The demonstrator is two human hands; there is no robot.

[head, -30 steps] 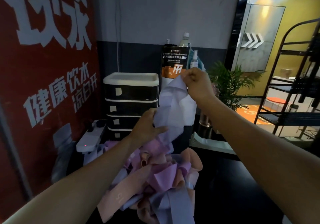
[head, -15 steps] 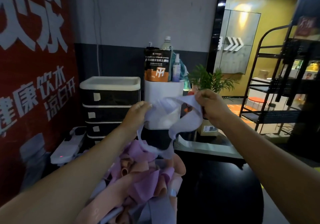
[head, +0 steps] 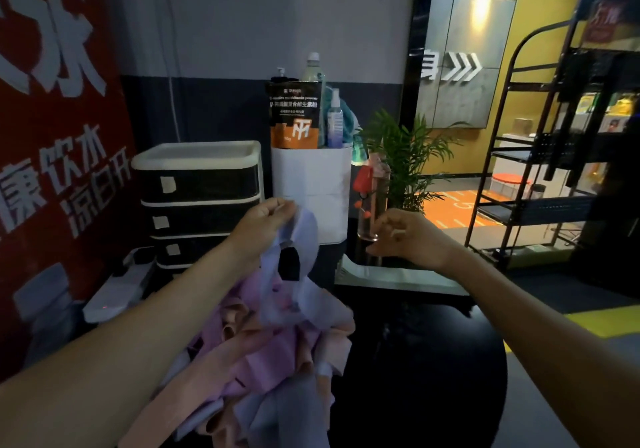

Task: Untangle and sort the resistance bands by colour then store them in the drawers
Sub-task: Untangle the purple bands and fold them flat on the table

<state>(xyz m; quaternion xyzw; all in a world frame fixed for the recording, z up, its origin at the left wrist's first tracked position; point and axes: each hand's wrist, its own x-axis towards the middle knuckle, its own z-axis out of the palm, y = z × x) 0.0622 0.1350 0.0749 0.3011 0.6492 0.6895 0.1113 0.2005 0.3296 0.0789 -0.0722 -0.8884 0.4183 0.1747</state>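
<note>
A tangled heap of resistance bands (head: pixel 263 354) in pink, peach and pale blue lies on the dark round table (head: pixel 426 371). My left hand (head: pixel 263 228) pinches the top of a pale blue band (head: pixel 301 250), which hangs in a loop down into the heap. My right hand (head: pixel 412 240) hovers to the right of that band, fingers loosely curled and holding nothing. A black drawer unit (head: pixel 201 202) with a white top and white labels stands behind the heap at the left; its drawers look closed.
A white bin (head: pixel 311 191) holding a supplement pouch (head: pixel 294 115) and bottles stands beside the drawers. A glass tube with a red tag (head: pixel 369 205), a plant (head: pixel 408 157) and stacked papers (head: pixel 398 276) sit behind my right hand. A power strip (head: pixel 114 292) lies at left, a black rack (head: pixel 554 150) at right.
My right hand has let go of the pale blue band and dropped away to the right. The left hand still holds it, now lower, and the band hangs as a loop.
</note>
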